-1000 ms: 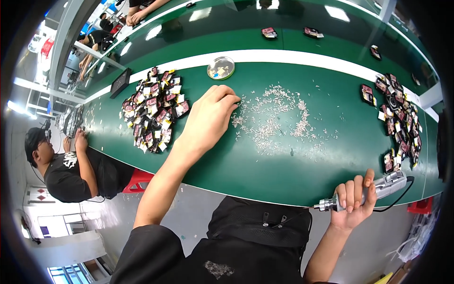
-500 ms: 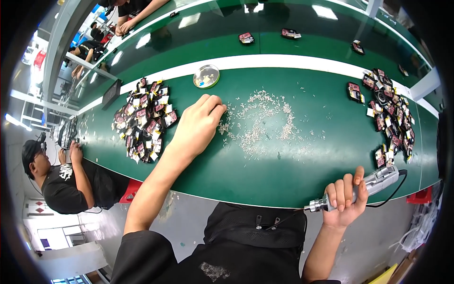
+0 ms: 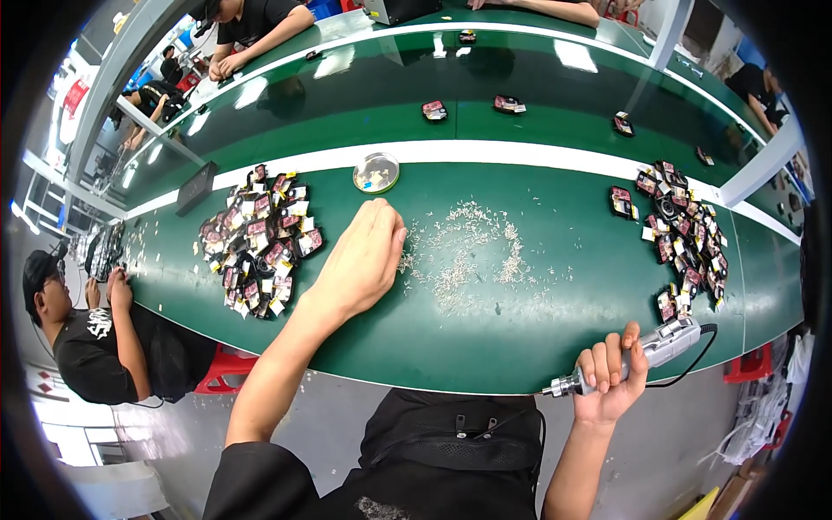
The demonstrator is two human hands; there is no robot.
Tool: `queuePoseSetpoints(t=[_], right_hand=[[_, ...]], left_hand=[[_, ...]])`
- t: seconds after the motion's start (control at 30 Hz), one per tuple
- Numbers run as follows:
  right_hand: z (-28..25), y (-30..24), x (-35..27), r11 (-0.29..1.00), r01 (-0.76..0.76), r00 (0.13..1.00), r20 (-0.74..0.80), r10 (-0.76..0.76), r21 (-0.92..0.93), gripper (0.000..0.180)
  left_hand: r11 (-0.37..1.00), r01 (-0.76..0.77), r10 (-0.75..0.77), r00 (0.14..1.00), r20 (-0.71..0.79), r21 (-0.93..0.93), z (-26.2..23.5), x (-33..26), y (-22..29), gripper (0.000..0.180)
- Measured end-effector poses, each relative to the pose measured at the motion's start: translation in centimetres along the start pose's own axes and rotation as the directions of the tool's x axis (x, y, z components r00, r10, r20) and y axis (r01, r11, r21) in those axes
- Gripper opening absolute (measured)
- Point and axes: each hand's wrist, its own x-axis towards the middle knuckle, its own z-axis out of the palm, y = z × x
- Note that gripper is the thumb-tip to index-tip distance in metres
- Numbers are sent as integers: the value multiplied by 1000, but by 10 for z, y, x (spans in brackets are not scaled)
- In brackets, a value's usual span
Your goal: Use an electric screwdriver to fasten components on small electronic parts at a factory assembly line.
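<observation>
Your left hand [image 3: 360,260] has slid a little toward the scattered screws [image 3: 472,251] since the earlier frame; your right hand [image 3: 611,377] stays put at the table edge.
Left fingers are bunched together, tips touching the green table [image 3: 390,342] at the left rim of the screw scatter; can't tell if they pinch anything. Right hand is clenched around the electric screwdriver [image 3: 646,354], bit pointing left, cord trailing right. Pile of small parts [image 3: 260,238] just left of your left hand, second pile [image 3: 685,234] far right, round metal dish [image 3: 376,172] behind.

open green table [image 3: 485,338] between component piles [image 3: 260,238], screws [image 3: 472,251] scattered mid-table
</observation>
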Motion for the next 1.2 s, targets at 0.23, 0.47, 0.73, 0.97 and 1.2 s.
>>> queuePoseSetpoints(t=[0.23,0.47,0.73,0.97,1.2], right_hand=[[32,9,5,993,93,996,-7,-93,79,13],[76,15,9,982,156,980,107,-167,104,13],[76,21,9,983,168,981,86,-174,75,11],[72,20,6,989,143,983,107,-147,45,12],[66,21,6,983,176,976,138,-168,-52,14]], left_hand=[[765,83,-75,996,39,-638,6,-42,75,10],[2,235,-209,951,229,-972,30,-66,117,6],[-173,242,-168,948,271,-955,34,-68,130,21],[-207,269,-157,940,303,-941,36,-69,131,23],[499,78,-130,991,15,-863,37,-62,126,21]])
